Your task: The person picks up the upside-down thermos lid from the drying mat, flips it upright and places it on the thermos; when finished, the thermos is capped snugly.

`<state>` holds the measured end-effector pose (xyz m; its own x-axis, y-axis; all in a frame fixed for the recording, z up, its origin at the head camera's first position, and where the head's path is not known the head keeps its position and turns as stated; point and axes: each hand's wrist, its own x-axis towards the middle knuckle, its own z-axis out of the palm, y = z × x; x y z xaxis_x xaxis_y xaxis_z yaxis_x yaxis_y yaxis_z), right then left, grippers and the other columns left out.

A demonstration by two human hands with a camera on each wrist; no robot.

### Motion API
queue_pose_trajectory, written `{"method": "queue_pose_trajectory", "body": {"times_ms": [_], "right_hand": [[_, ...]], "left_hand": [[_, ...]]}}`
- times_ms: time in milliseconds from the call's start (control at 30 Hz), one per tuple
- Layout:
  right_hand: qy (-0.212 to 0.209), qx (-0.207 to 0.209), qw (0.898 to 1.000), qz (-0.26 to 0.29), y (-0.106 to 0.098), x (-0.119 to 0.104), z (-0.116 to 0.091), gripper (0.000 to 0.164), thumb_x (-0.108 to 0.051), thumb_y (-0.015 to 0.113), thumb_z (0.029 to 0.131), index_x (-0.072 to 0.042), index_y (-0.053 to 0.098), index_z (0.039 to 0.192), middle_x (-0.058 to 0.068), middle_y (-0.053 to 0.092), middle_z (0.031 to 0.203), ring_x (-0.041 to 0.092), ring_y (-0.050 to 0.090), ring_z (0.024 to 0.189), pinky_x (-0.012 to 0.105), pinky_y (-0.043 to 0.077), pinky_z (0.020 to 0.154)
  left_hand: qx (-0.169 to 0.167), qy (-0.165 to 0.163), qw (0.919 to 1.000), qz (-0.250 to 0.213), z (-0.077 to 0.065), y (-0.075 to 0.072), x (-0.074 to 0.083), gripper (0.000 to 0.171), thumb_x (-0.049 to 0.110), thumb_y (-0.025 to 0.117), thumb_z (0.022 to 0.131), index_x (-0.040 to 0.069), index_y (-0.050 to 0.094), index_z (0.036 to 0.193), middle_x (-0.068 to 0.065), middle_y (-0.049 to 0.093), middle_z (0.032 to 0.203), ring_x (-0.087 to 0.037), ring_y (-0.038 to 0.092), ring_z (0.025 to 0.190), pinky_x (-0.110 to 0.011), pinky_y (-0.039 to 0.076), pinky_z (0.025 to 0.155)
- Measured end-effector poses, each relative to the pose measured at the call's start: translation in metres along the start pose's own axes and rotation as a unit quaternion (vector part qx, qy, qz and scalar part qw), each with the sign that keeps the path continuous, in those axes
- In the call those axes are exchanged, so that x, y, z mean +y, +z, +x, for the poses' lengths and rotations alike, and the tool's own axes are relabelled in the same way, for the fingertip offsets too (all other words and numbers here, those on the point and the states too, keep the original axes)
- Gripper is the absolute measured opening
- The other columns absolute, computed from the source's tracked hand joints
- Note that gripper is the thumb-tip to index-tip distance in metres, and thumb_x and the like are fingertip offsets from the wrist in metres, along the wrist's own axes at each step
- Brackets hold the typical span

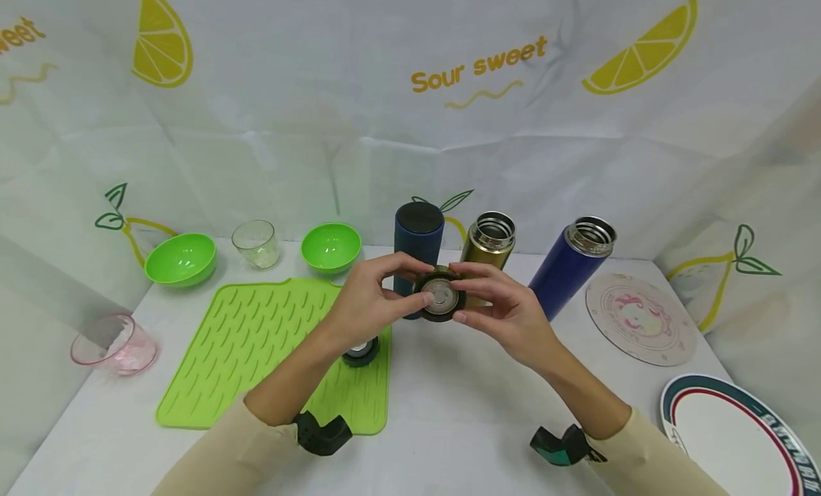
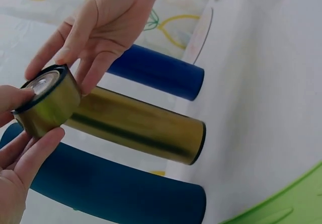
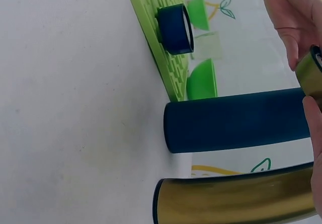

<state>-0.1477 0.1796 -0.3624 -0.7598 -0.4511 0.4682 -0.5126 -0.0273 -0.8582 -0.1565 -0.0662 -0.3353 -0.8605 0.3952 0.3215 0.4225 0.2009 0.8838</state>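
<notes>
Both hands hold a gold bottle lid [image 1: 441, 298] in front of the bottles, its underside with a pale round inset turned toward me. My left hand [image 1: 367, 300] pinches one side, thumb lying on the underside. The right hand [image 1: 503, 307] grips the opposite side between fingers and thumb. In the left wrist view the lid's gold wall [image 2: 55, 105] shows between the two hands. Just behind stand a dark blue bottle [image 1: 418, 239] with its top covered, an uncapped gold bottle [image 1: 489, 243] showing its steel mouth, and an uncapped blue bottle [image 1: 567, 268].
On the green mat [image 1: 256, 353] sits a dark blue lid [image 3: 174, 29], partly behind the left forearm. Two green bowls [image 1: 181, 261], a clear glass [image 1: 255, 245] and a pink glass [image 1: 122, 346] stand left. A round pink mat [image 1: 641, 319] and a white plate [image 1: 737, 439] lie right.
</notes>
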Motion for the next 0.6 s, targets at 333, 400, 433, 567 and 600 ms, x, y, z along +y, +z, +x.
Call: {"method": "queue_pose_trajectory", "body": {"times_ms": [333,400,433,567,600], "right_hand": [[0.025,0.023,0.999,0.005,-0.0023,0.0018,-0.0012,0.049,0.01,0.063,0.094,0.007,0.052,0.141,-0.005,0.062,0.142,0.007,0.062,0.131,0.023,0.057,0.1],[0.036,0.024,0.999,-0.01,-0.0026,0.0013,-0.0012,0.047,0.008,0.064,0.094,0.007,0.053,0.14,-0.009,0.063,0.139,0.005,0.061,0.13,0.021,0.056,0.1],[0.039,0.025,0.999,-0.018,-0.0027,0.0012,-0.0009,0.046,0.008,0.064,0.094,0.008,0.054,0.139,-0.011,0.064,0.137,0.004,0.061,0.13,0.02,0.056,0.101],[0.023,0.025,0.999,-0.028,-0.0036,0.0014,0.0006,0.044,0.01,0.066,0.091,0.012,0.056,0.134,-0.013,0.065,0.132,0.003,0.062,0.127,0.019,0.055,0.101],[0.016,0.025,0.999,-0.028,-0.004,0.0016,0.0011,0.044,0.011,0.067,0.09,0.013,0.056,0.133,-0.013,0.065,0.131,0.003,0.062,0.127,0.019,0.055,0.101]], "left_hand": [[0.017,0.093,0.9953,-0.021,-0.0015,0.005,-0.0009,0.023,-0.003,0.081,0.081,0.002,0.077,0.103,-0.011,0.072,0.114,-0.024,0.073,0.106,-0.027,0.064,0.082],[0.018,0.105,0.9941,-0.019,-0.0009,0.0055,-0.0017,0.022,-0.004,0.081,0.081,0.002,0.077,0.101,-0.012,0.072,0.114,-0.024,0.073,0.106,-0.027,0.064,0.083],[0.018,0.109,0.9937,-0.016,-0.0007,0.0058,-0.002,0.022,-0.004,0.081,0.081,0.002,0.077,0.101,-0.012,0.072,0.114,-0.024,0.073,0.106,-0.027,0.063,0.084],[0.013,0.107,0.9941,-0.008,-0.0005,0.0061,-0.0025,0.028,-0.003,0.081,0.082,0.002,0.076,0.109,-0.012,0.072,0.118,-0.024,0.072,0.11,-0.026,0.062,0.088],[0.011,0.104,0.9945,-0.008,-0.0005,0.006,-0.0023,0.032,-0.003,0.081,0.082,0.002,0.074,0.112,-0.012,0.071,0.12,-0.025,0.071,0.112,-0.026,0.062,0.088]]}}
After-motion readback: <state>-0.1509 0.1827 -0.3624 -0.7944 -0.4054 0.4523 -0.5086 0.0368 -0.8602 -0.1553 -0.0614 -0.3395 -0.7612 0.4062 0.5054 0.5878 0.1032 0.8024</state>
